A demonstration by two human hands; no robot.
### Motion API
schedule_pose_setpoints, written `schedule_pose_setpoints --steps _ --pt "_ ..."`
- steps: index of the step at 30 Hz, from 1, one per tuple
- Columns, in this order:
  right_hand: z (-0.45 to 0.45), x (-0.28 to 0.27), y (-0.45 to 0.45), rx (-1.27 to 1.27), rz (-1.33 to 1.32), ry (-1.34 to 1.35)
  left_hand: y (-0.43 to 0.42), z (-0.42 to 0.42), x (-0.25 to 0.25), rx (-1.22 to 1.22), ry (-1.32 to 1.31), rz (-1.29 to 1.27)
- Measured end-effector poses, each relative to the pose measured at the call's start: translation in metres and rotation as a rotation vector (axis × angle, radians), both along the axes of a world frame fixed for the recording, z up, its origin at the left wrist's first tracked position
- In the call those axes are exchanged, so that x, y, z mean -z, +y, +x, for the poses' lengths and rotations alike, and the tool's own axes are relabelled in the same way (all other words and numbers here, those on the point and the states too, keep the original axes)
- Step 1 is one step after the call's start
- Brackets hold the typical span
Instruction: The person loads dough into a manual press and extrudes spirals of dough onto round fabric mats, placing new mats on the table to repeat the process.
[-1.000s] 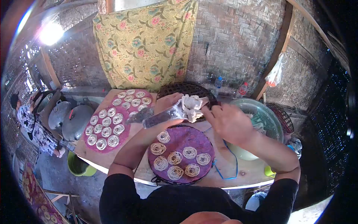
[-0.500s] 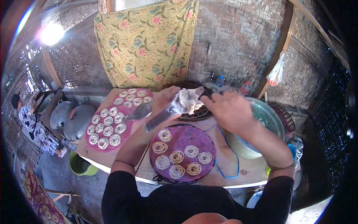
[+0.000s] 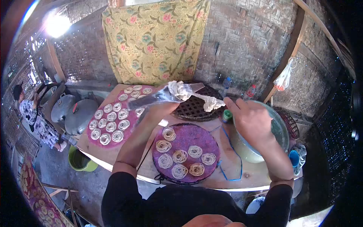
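My left hand [image 3: 165,109] is wrapped round a shiny metal tool [image 3: 153,97], raised above the table and tilted. A lump of pale dough [image 3: 180,90] sits on the tool's upper end, and a strand stretches from it to a smaller clump [image 3: 211,103]. That clump hangs at the fingertips of my right hand [image 3: 252,120], whose fingers are bent together, seemingly on a thin implement I cannot make out. Below lies a round purple tray [image 3: 189,140] with several coiled pale nests [image 3: 179,156].
More nests rest on a purple cloth [image 3: 99,123] at left. A dark woven basket [image 3: 200,108], green container [image 3: 227,115] and large basin [image 3: 280,125] stand around my hands. Lidded pots [image 3: 80,115] and a person [image 3: 38,117] are far left. A blue cord [image 3: 231,151] lies right of the tray.
The metal tool has tipped flatter, and its dough has shifted left. My right hand has moved right and slightly down, with a clump of dough now stretched away from the lump.
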State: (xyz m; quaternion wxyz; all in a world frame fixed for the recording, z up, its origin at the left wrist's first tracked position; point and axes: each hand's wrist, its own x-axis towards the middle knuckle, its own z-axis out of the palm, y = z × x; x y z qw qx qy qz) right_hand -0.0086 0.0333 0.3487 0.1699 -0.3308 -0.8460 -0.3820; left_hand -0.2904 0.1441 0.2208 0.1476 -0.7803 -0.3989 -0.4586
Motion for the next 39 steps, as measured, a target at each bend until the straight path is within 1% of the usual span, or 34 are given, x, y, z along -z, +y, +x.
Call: schedule_pose_setpoints --steps 2,4,6,7,8,9,11,13,14,15,16,17,18,19,20,21,22,23,24,25,26,27,29,31,33,34,35,36,39 --pt "-0.008 -0.005 -0.005 -0.017 -0.014 -0.038 0.007 0.010 0.016 0.212 -0.176 -0.134" --pt "-0.018 0.000 -0.009 -0.025 -0.041 -0.069 -0.008 0.021 0.014 0.347 -0.347 -0.345" --pt "-0.028 0.013 -0.009 -0.114 -0.052 -0.164 -0.044 0.029 -0.007 0.179 -0.173 -0.318" --pt "-0.027 0.024 -0.011 -0.109 -0.066 -0.157 -0.070 0.033 -0.025 -0.008 0.082 -0.151" --pt "-0.026 0.035 -0.012 -0.083 -0.071 -0.200 -0.060 0.029 -0.006 -0.005 0.090 -0.161" --pt "-0.025 0.043 -0.016 -0.059 -0.074 -0.238 -0.039 0.019 0.026 0.188 -0.046 -0.246" --pt "-0.013 0.045 -0.030 -0.028 -0.098 -0.179 -0.024 0.000 0.045 0.372 -0.176 -0.330" --pt "0.007 0.034 -0.040 0.000 -0.099 -0.138 -0.018 -0.016 0.037 0.040 0.216 -0.098" --pt "0.019 0.025 -0.044 -0.011 -0.192 0.074 -0.014 -0.018 0.033 -0.131 0.402 0.025" --pt "0.026 0.019 -0.047 -0.023 -0.285 0.287 -0.036 -0.012 0.011 0.039 -0.110 -0.322" --pt "0.027 0.021 -0.043 -0.057 -0.359 0.499 -0.037 -0.002 0.004 0.008 -0.088 -0.190" --pt "0.023 0.032 -0.029 -0.052 -0.351 0.504 -0.038 0.013 0.000 -0.018 -0.064 -0.065" --pt "0.014 0.049 -0.007 -0.225 -0.269 0.656 -0.045 0.031 -0.010 -0.053 -0.012 0.011" --pt "0.005 0.064 0.001 -0.291 -0.294 0.771 -0.050 0.051 -0.022 -0.087 0.037 0.087" --pt "-0.005 0.080 0.009 -0.365 -0.315 0.884 -0.046 0.070 -0.034 -0.202 0.228 -0.010" --pt "-0.015 0.094 0.009 -0.332 -0.451 0.968 -0.040 0.079 -0.031 -0.027 -0.047 -0.107" --pt "-0.022 0.111 0.012 -0.331 -0.450 0.971 -0.034 0.088 -0.027 0.165 -0.332 -0.163" --pt "-0.028 0.129 0.014 -0.279 -0.510 1.045 -0.044 0.093 -0.041 -0.207 -0.061 -0.114" --pt "-0.027 0.139 0.011 -0.226 -0.572 1.117 -0.041 0.093 -0.035 -0.207 -0.058 -0.115" --pt "-0.021 0.144 0.002 -0.231 -0.569 1.120 -0.032 0.089 -0.026 0.098 -0.368 -0.258" --pt "-0.012 0.149 -0.009 -0.231 -0.699 1.089 -0.024 0.083 -0.017 0.408 -0.672 -0.397" --pt "-0.004 0.149 -0.011 -0.233 -0.826 1.052 -0.020 0.077 -0.013 0.405 -0.665 -0.391" --pt "0.025 0.147 0.003 -0.218 -0.838 1.057 -0.015 0.070 -0.007 0.241 -0.442 -0.154" --pt "0.039 0.143 0.019 -0.189 -0.857 1.058 -0.032 0.090 -0.034 0.221 -0.460 -0.207" --pt "0.043 0.141 0.040 -0.202 -0.945 1.226 -0.045 0.103 -0.044 -0.076 -0.122 -0.018" --pt "0.042 0.140 0.042 -0.140 -1.049 1.248 -0.037 0.111 -0.042 -0.193 -0.115 -0.060" --pt "0.042 0.148 0.048 -0.144 -1.052 1.246 -0.030 0.114 -0.042 -0.198 -0.115 -0.059" --pt "0.042 0.163 0.056 -0.245 -0.917 1.212 -0.023 0.116 -0.041 -0.211 -0.076 -0.071" --pt "0.046 0.182 0.055 -0.239 -0.785 1.092 -0.001 0.121 -0.030 -0.252 -0.033 -0.119"
